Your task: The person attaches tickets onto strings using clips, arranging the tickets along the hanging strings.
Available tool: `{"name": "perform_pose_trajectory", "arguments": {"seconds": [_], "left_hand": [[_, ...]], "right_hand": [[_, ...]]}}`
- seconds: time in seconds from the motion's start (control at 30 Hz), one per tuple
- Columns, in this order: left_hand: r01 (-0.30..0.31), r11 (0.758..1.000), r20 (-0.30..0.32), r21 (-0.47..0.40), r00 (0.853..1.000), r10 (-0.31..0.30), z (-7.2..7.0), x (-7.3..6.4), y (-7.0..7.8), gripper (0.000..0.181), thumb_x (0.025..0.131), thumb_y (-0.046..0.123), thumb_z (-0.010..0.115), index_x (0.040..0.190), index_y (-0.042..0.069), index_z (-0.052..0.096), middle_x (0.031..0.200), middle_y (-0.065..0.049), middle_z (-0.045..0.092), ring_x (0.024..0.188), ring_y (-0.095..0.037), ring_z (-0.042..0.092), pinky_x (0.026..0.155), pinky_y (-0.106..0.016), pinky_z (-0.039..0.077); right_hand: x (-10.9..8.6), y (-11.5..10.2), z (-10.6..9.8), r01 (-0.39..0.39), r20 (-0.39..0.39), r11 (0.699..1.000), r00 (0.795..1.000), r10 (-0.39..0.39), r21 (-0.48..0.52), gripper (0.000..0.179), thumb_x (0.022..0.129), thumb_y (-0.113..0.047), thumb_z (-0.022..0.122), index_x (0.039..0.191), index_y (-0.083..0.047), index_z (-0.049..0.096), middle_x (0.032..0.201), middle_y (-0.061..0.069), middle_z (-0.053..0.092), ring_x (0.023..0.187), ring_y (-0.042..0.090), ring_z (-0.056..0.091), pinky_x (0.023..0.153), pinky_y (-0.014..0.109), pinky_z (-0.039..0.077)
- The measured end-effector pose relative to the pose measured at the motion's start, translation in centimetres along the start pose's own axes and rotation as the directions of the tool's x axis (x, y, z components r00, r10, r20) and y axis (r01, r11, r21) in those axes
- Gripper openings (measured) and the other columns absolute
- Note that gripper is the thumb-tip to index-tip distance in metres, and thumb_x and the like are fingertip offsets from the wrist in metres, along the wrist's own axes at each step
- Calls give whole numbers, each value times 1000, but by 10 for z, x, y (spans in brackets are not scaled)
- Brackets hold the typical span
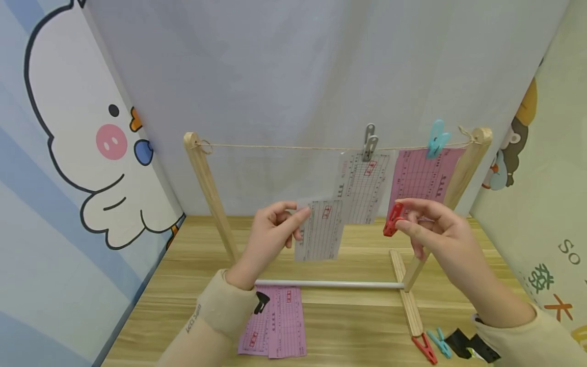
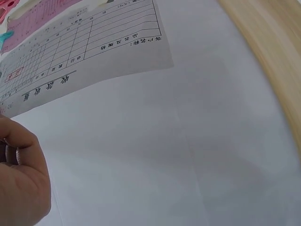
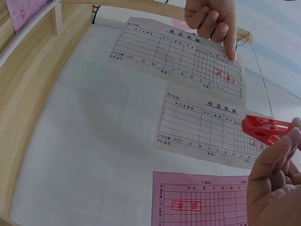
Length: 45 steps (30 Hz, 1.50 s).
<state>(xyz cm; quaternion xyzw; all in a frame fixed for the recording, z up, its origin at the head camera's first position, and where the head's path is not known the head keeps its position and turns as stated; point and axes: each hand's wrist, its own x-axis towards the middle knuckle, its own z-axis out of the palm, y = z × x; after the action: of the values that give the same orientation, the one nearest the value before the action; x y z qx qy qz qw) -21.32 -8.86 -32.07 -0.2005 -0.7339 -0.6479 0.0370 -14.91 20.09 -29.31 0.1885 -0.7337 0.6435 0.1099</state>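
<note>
Pinch-grips: left hand (image 1: 277, 224) on edge of lower white slip (image 1: 321, 234), right hand (image 1: 442, 234) on red clothespin (image 1: 393, 220), open room leftward along string (image 1: 266, 147)

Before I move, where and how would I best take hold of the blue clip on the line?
Probably pinch the blue clip by its two splayed handles, coming from above: they stick up past the line, while its lower end clamps the pink slip.

Head view's bright, light approx. even & diffuse; small print on the held white slip (image 1: 319, 234) is too soft to read. L wrist: wide-angle distortion bows wood post (image 2: 268, 61). R wrist: faint, soft-edged shading on cloth (image 3: 94, 117).
</note>
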Motion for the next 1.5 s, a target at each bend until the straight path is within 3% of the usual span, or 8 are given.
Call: {"name": "perform_pose_trajectory", "arguments": {"seconds": [0.23,0.43,0.73,1.0,1.5], "left_hand": [[-25,1000,-8,7,1000,25,-1,5,8,21,96,16,66,106,-2,68,54,6,57,43,-8,45,41,-21,31],[-49,999,-12,12,999,49,-2,10,15,21,96,15,65,109,-1,68,54,7,57,43,-8,45,42,-21,32],[-94,995,-50,14,994,95,-2,19,24,21,95,15,67,108,-1,69,50,6,47,43,-7,45,44,-20,39],[-130,992,-76,-4,989,129,-1,27,29,20,95,16,68,106,-1,70,49,6,48,42,-9,44,42,-20,36],[-155,988,-115,-12,982,153,-10,38,41,24,96,16,66,113,-1,67,51,8,51,41,-7,43,42,-20,37]], "right_hand": [[8,-11,6,30,13,998,999,-29,-51,31,97,1,59,127,-7,59,58,-4,45,49,14,44,62,25,44],[17,-22,12,21,32,998,999,-19,-66,31,98,-5,60,129,-5,56,56,-3,39,48,16,37,48,32,36],[35,-39,21,6,28,992,1000,-3,-127,33,98,-13,63,129,-2,57,54,-4,35,47,17,34,49,32,36],[54,-49,29,9,14,1000,1000,-8,-27,27,96,-10,65,123,-5,60,54,-5,31,47,17,21,43,34,16],[80,-71,42,47,13,997,999,-48,55,22,94,-10,67,115,-3,62,50,-3,35,42,19,28,41,29,29]]}}
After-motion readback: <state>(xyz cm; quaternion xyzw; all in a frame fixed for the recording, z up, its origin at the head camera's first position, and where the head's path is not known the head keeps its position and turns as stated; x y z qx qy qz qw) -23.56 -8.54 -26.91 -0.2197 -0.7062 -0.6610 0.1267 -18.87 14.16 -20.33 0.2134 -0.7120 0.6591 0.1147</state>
